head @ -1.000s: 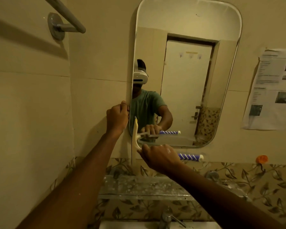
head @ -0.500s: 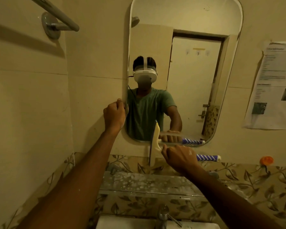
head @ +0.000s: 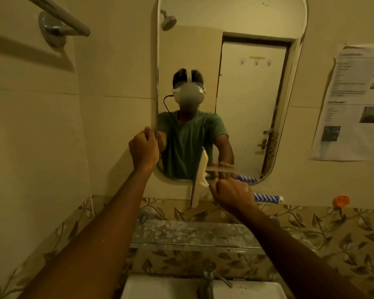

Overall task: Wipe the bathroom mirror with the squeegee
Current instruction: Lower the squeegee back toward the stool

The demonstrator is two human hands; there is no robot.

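Observation:
A tall rounded mirror (head: 242, 87) hangs on the cream tile wall. My left hand (head: 143, 150) grips the mirror's left edge low down. My right hand (head: 231, 194) is closed around the squeegee (head: 200, 182), whose cream head stands upright against the mirror's bottom edge, half on the glass and half on the wall below. Its blue-and-white striped handle end (head: 267, 198) sticks out to the right of my fist. The mirror reflects a person in a green shirt with a headset.
A glass shelf (head: 192, 234) spotted with water marks runs below the mirror. A tap (head: 207, 277) and white basin (head: 164, 288) sit at the bottom. A towel bar (head: 58, 16) is upper left, a paper notice (head: 354, 100) on the right wall, an orange hook (head: 341, 200) beneath it.
The squeegee and my right hand have slid rightward along the mirror's lower edge from its left corner toward the middle. My left hand has stayed on the mirror's left edge.

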